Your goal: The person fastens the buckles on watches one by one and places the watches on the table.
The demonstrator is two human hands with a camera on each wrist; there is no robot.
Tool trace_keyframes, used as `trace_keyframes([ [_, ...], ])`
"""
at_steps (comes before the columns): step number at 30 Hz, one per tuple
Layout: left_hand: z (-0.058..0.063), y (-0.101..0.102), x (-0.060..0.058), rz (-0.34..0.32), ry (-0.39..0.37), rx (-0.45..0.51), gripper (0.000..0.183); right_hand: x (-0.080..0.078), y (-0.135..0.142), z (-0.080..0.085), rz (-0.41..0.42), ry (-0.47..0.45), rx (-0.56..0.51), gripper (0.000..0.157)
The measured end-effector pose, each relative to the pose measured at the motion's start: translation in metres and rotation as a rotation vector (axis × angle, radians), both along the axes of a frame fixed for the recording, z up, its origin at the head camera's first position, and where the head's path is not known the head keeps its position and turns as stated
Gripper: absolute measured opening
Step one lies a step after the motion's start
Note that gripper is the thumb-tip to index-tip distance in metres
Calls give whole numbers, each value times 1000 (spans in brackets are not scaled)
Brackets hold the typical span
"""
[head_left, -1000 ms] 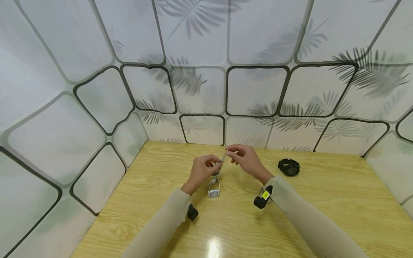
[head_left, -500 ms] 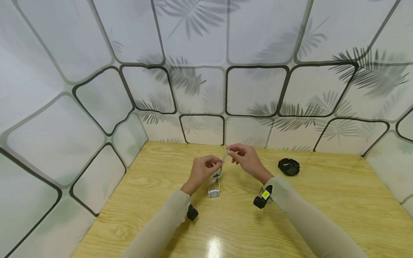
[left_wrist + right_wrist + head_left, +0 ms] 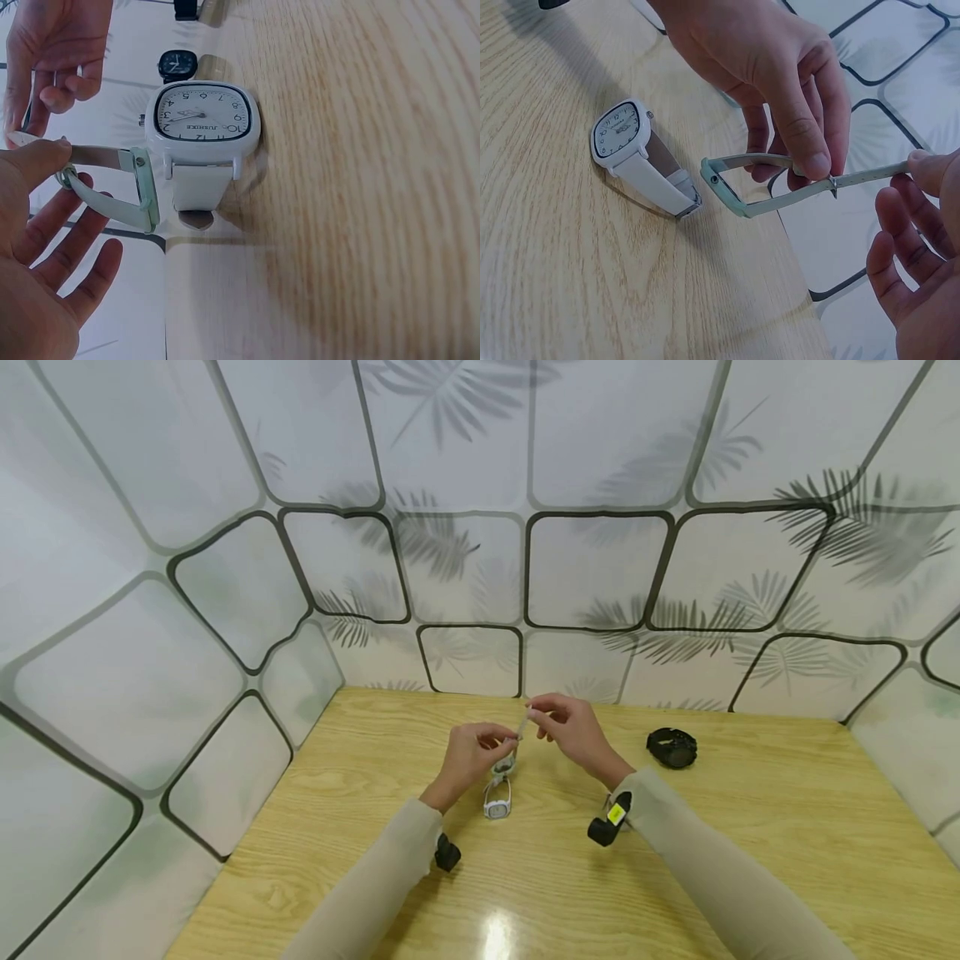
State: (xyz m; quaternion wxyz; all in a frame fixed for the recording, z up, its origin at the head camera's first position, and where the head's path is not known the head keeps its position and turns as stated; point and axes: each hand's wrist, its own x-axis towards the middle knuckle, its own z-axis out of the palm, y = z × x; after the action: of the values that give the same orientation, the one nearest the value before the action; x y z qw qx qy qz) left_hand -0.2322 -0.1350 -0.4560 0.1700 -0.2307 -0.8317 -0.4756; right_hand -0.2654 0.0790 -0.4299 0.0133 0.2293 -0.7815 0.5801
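Note:
Between both hands a pale mint-green watch [image 3: 731,196] hangs above the table, its case tilted. My left hand [image 3: 468,758] pinches the strap by the buckle with thumb and finger. My right hand [image 3: 573,731] pinches the free tip of the strap [image 3: 866,176], which runs straight through the buckle loop between the hands. Just below, a white watch [image 3: 497,810] with a squarish dial stands on the table, its strap fastened in a loop; neither hand touches it. The far side of the mint-green strap is partly hidden by left-hand fingers.
A black watch [image 3: 672,749] lies at the right on the wooden table [image 3: 337,835]. A small black-faced watch [image 3: 178,66] shows behind the white one in the left wrist view. Patterned cloth walls [image 3: 465,568] enclose the back and left side.
The hands stay almost in place. The mint-green watch's case has come into clearer view below the left fingers since the first frame, and the right fingertips have shifted very slightly right.

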Motion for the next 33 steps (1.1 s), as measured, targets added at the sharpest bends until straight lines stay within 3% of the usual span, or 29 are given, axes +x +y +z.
trace_keyframes([
  [14, 4, 4, 1, 92, -28, 5, 13, 2, -5, -1, 47, 5, 15, 26],
  [19, 4, 4, 2, 105, -51, 15, 10, 12, -8, 10, 56, -7, 32, 24],
  [21, 4, 4, 2, 105, -54, 17, 9, 12, -9, 9, 60, -9, 37, 25],
  [24, 3, 3, 2, 102, -56, 19, 9, 4, -8, -6, 69, -20, 20, 28],
  [33, 3, 3, 2, 86, -56, 36, 10, 5, -7, -11, 84, -17, -1, 31],
])
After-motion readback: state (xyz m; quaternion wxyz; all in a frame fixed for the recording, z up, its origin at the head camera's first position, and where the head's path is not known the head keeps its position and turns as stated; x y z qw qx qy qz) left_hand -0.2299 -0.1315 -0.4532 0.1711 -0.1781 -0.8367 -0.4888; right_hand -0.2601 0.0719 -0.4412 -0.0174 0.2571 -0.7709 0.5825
